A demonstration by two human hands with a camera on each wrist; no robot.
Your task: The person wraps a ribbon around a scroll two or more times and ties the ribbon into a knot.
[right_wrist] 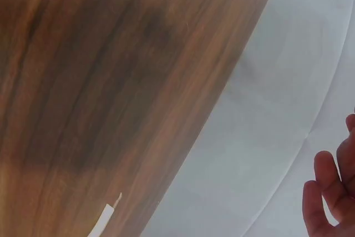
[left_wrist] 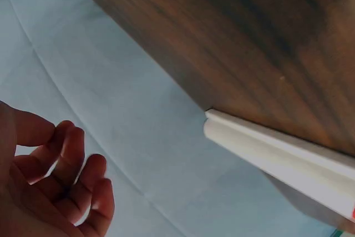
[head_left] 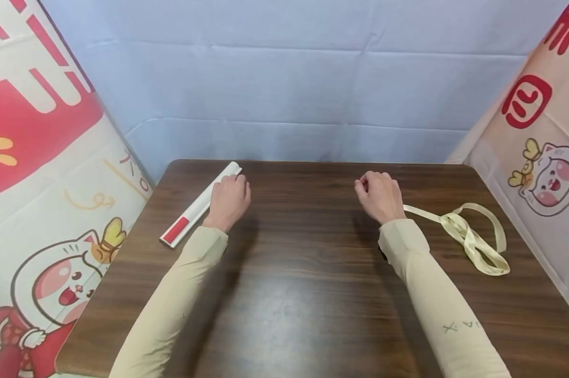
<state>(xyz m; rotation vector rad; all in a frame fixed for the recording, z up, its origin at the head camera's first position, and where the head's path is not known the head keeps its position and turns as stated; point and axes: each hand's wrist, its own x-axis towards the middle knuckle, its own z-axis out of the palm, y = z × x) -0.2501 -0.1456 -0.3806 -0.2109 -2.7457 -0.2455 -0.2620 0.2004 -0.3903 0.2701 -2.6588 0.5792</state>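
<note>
My left hand (head_left: pixel 229 200) hovers over the table beside a long white roll (head_left: pixel 204 202) with a red patch at its near end. In the left wrist view the fingers (left_wrist: pixel 72 162) are loosely curled with nothing in them, and the white roll (left_wrist: pixel 277 156) lies apart from them. My right hand (head_left: pixel 380 195) hangs above the right half of the table, also holding nothing, its fingers (right_wrist: pixel 327 187) relaxed at the edge of the right wrist view. A pale yellow ribbon (head_left: pixel 469 239) lies looped to its right. One ribbon end (right_wrist: pixel 102 220) shows in the right wrist view.
The dark wood-grain table (head_left: pixel 284 273) has rounded far corners. A light blue cloth (head_left: pixel 284 89) hangs behind it. Printed cartoon cloths stand along the left side (head_left: pixel 67 273) and the right side (head_left: pixel 549 173).
</note>
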